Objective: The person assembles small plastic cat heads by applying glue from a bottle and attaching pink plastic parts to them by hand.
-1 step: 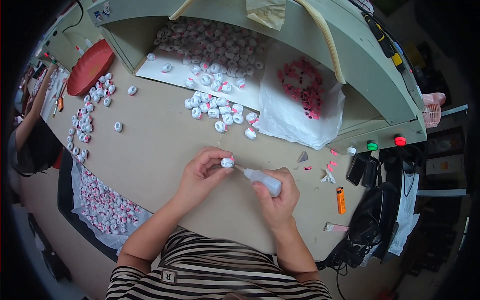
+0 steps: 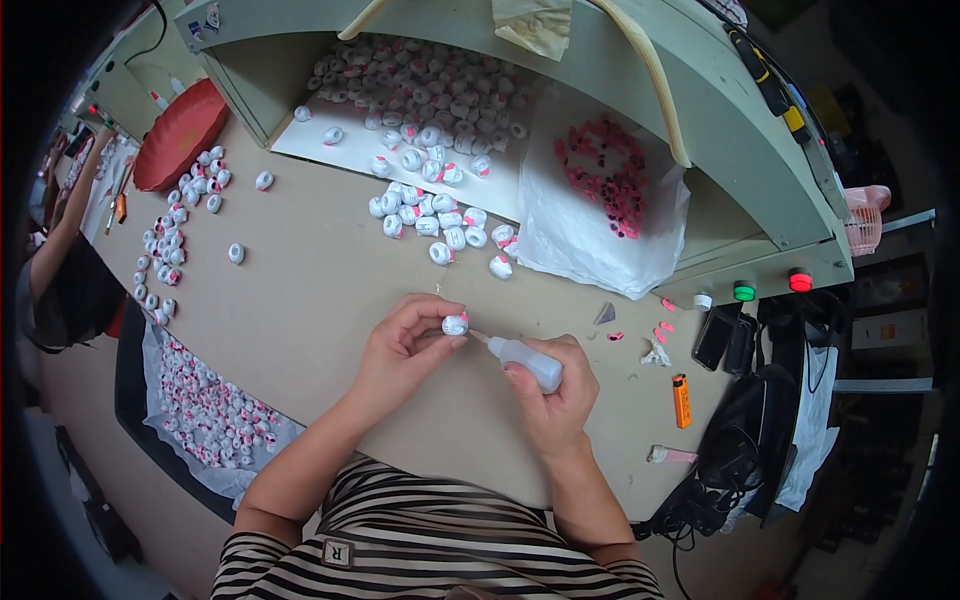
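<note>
Between the thumb and fingers of my left hand (image 2: 402, 345) is a small round white piece (image 2: 455, 325) with a pink patch and dark markings. My right hand (image 2: 558, 392) is wrapped round a translucent squeeze bottle (image 2: 530, 364), tilted with its thin nozzle pointing left. The nozzle's tip is close beside the white piece; whether it touches cannot be made out. Beyond my hands, a cluster of similar white pieces (image 2: 427, 215) lies on the tabletop (image 2: 310, 300).
A heap of white pieces (image 2: 430, 90) fills the hood, beside pink parts (image 2: 625, 185) on white plastic (image 2: 560, 240). Left are a red dish (image 2: 182, 135) and a lined tray (image 2: 290, 432) of pieces. An orange lighter (image 2: 682, 400) and a phone (image 2: 713, 338) lie right. Another person's arm (image 2: 65, 225) shows far left.
</note>
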Tool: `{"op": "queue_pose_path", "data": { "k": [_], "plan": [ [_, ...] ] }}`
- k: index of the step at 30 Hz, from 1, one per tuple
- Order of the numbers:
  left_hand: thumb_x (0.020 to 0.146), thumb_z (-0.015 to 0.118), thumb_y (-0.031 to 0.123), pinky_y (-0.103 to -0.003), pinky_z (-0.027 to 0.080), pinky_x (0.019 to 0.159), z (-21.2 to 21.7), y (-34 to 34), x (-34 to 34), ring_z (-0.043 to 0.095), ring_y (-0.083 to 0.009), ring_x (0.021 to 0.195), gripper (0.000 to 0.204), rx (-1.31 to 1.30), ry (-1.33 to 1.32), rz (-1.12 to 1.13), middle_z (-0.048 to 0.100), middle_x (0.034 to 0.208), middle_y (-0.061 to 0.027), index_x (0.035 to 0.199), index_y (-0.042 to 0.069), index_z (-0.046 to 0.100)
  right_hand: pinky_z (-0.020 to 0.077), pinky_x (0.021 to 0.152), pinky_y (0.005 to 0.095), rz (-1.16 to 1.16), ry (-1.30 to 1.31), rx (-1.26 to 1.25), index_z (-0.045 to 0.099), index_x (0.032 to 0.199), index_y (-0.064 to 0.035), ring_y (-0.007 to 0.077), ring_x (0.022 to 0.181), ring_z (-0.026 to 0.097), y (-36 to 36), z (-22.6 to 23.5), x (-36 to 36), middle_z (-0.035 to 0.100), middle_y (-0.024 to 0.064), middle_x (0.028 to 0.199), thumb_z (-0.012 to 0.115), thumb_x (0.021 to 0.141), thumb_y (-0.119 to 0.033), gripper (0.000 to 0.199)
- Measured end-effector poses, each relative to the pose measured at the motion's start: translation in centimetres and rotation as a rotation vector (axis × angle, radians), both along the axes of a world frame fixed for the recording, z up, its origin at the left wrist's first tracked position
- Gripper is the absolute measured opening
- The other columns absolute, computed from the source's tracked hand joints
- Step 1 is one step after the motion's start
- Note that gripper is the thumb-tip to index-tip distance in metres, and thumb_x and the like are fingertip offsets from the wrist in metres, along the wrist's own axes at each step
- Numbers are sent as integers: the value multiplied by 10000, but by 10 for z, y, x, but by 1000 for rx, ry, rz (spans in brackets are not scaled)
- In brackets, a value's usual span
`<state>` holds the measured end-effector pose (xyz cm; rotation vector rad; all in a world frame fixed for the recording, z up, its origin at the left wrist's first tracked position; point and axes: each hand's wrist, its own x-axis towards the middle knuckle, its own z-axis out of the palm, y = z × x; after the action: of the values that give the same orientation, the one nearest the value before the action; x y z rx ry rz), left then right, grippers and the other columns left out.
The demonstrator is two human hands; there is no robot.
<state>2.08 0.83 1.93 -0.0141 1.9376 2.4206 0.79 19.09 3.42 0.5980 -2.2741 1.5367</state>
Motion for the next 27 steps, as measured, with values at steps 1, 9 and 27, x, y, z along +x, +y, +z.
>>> {"op": "queue_pose_path", "data": {
  "k": [1,9,27],
  "plan": [
    [822,566,-75,-259,471,888,0,0,0,544,-146,1035,285,-5,-4,-4,443,1100,-37,1095,-2,531,428,525,281,-3,-5,-9,565,908,-24,194,616,532,0,0,0,572,86,730,772,701,-174,329],
    [825,558,-76,-267,476,892,0,1,0,549,-153,1034,282,-31,13,-11,444,1100,-40,1097,-4,531,432,524,287,31,8,-13,575,884,-22,205,613,538,-3,5,0,574,90,725,775,693,-167,312],
    [840,567,-41,-229,470,853,1,0,1,574,-113,984,312,71,-106,-6,599,1073,-84,1144,-5,508,428,513,269,14,-13,-51,573,896,-29,179,598,537,2,6,-2,572,83,729,757,723,-180,294]
  ]
}}
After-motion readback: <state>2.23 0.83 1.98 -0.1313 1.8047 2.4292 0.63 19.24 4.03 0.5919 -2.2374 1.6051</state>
